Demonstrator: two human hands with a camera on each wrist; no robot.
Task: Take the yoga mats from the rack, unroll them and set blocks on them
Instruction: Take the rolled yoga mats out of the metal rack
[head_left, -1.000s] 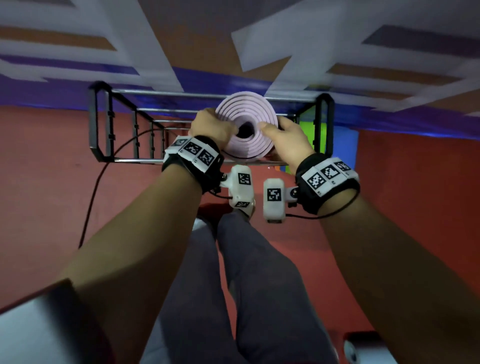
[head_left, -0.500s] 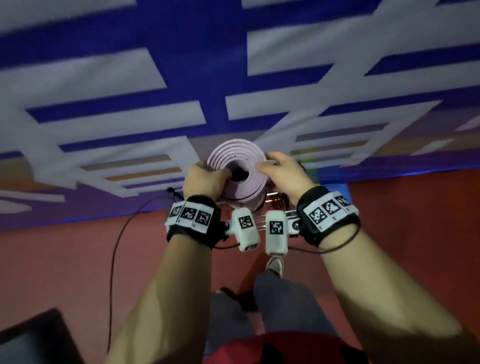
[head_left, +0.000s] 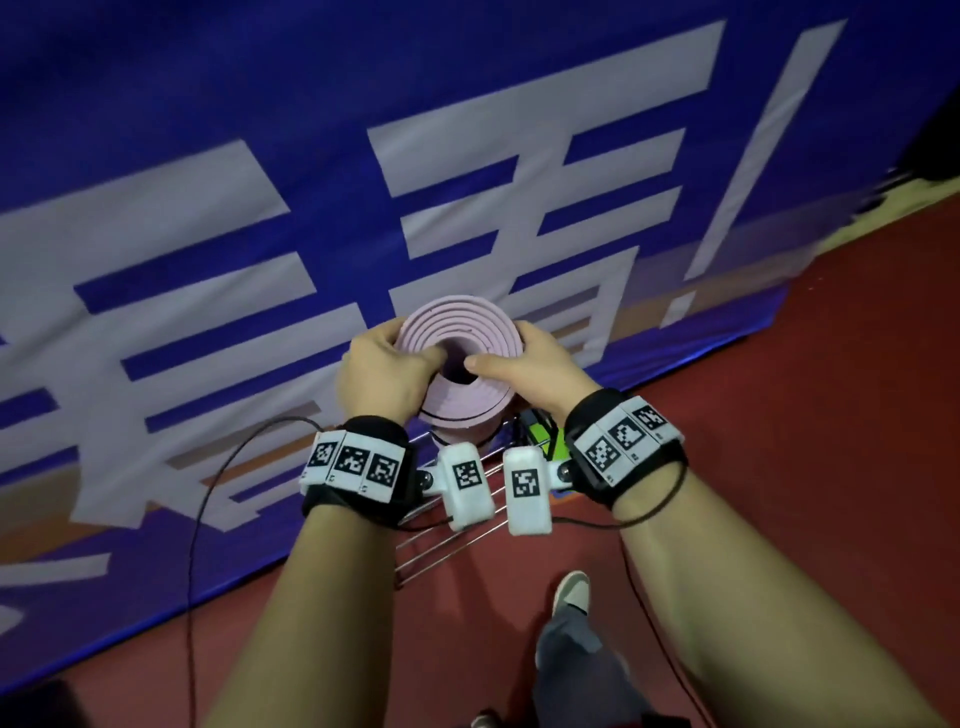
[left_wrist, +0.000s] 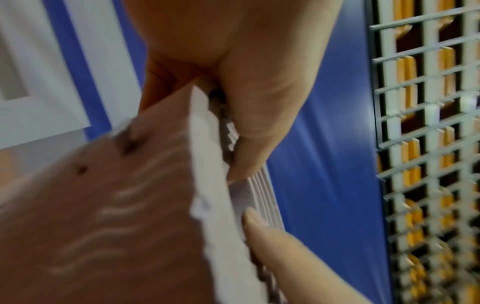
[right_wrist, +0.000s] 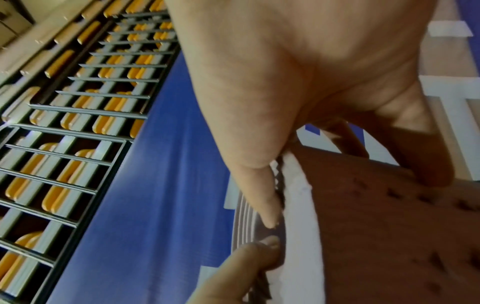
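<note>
Pink rolled mat (head_left: 457, 332) sits gripped between your left hand (head_left: 382, 374) and right hand (head_left: 540, 371), fingers curled around its sides, thumbs at the core

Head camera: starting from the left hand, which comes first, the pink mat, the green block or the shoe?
From the left hand:
1. Rolled pink mat, gripped in that hand.
2. Green block, lower right, behind the right wrist.
3. Shoe, on the red floor, farthest.
</note>
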